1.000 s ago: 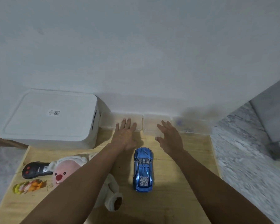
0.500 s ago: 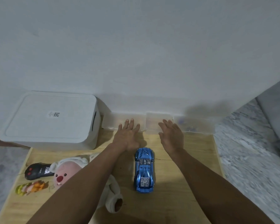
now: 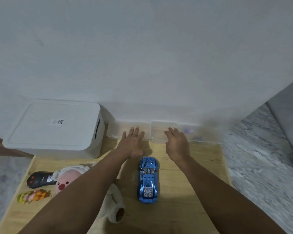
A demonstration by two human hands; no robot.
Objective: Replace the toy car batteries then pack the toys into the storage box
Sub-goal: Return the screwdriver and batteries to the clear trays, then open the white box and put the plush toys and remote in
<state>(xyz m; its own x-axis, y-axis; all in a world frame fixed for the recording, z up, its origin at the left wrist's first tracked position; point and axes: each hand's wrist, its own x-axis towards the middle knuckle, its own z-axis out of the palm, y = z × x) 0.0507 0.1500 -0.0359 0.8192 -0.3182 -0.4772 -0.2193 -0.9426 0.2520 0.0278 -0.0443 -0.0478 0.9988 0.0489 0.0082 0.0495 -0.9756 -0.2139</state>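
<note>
Head view: blue toy car (image 3: 148,179) centred on wooden desk (image 3: 184,208), plush (image 3: 69,178) and black remote (image 3: 41,179) at left. Farther, left hand (image 3: 132,143) and right hand (image 3: 177,143), fingers straight, holding nothing. Beyond, white lidded storage box (image 3: 54,129), QR label unreadable, against white wall (image 3: 142,56).

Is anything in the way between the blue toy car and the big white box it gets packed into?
Yes. The storage box has its lid closed, so the blue toy car cannot go in yet. The left arm also stretches across the wooden table between them.
</note>
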